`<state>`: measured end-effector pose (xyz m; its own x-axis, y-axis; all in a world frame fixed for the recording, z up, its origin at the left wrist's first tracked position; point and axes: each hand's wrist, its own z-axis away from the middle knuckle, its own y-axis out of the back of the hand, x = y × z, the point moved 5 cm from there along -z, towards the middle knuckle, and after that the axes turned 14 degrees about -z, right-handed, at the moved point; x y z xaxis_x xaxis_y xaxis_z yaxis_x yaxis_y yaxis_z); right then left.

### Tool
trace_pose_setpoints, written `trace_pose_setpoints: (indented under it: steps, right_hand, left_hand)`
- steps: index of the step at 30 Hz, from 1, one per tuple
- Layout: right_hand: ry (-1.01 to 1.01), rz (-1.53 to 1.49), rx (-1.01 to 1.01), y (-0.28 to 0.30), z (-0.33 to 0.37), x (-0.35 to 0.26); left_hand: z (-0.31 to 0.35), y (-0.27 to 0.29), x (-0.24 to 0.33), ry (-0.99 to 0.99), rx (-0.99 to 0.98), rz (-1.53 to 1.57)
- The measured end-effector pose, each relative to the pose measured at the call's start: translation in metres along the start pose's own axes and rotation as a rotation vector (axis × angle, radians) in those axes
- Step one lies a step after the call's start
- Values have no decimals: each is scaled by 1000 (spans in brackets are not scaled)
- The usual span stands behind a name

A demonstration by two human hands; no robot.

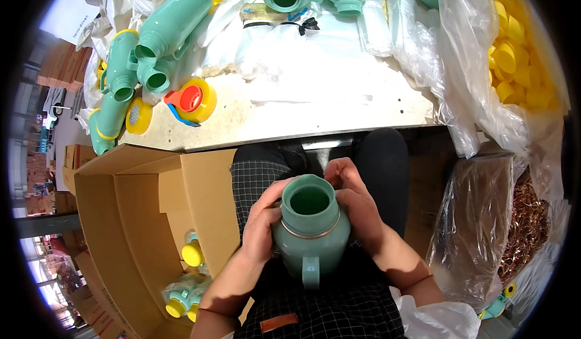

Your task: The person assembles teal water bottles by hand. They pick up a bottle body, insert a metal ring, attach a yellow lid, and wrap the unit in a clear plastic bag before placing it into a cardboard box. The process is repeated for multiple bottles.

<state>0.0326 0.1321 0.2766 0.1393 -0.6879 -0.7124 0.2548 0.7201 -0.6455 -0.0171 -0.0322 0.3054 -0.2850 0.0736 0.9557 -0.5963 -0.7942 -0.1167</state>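
A green vacuum flask body [302, 248] with a spout rim and a side handle is held upright over my lap. Its open mouth faces up and its handle points toward me. My left hand [261, 224] is closed round its left side near the neck. On the other side my right hand [361, 209] grips it too, the fingers curled at the neck and partly hidden behind it. Beyond my knees is the worktable [242, 121], where a yellow tape roll [209, 100] lies with a red ring-shaped piece and a blue strip.
More green flask bodies [172, 21] lie at the table's far left and back. An open cardboard box [133, 218] on the left holds several bagged flasks with yellow caps [192, 254]. At the right stand a plastic bag of yellow caps [511, 54] and a plastic-wrapped bundle [472, 200].
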Motion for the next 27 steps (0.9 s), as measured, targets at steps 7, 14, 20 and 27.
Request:
trace_pose_setpoints:
  steps: [7,14,20,27]
  right_hand:
    - [-222,-298,-244,-1,-16,16]
    - [263,415,-324,-23,3,-62]
    - [1006,460,-39,-5,75,-136]
    - [489,311,-310,19,56,-154]
  left_hand:
    - [-25,-6,-11,231,-246,129]
    - [-43,3,-11,-45,290,-107]
    - [24,5,-84,201,284,15]
    - [2,-61,-44,323,39,52]
